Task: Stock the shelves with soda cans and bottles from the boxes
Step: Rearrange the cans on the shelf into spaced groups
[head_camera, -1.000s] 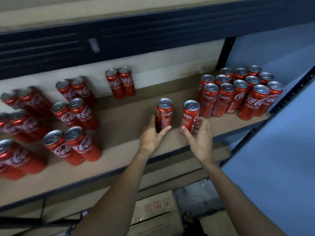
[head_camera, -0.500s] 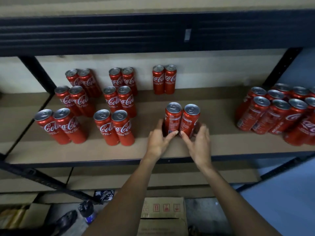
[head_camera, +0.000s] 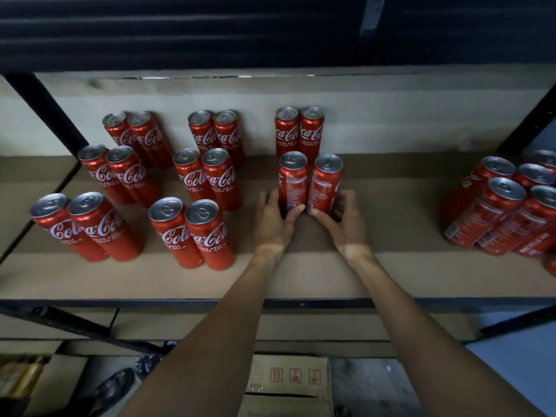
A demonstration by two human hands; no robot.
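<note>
Soda cans (head_camera: 293,185): two upright on shelf (head_camera: 301,275), at 6 o'clock of back pair (head_camera: 299,130) | left hand (head_camera: 275,219), right hand (head_camera: 343,224): fingers curled round one can base each | change: apart a second ago, now side by side, pushed deeper | third column's second row nearly set

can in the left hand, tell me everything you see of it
The slim red metal soda can stands upright on the brown shelf board, silver lid and pull tab on top, small-print side facing the camera. The left hand grips its lower part, thumb across the front. A matching can stands close beside it.
</note>
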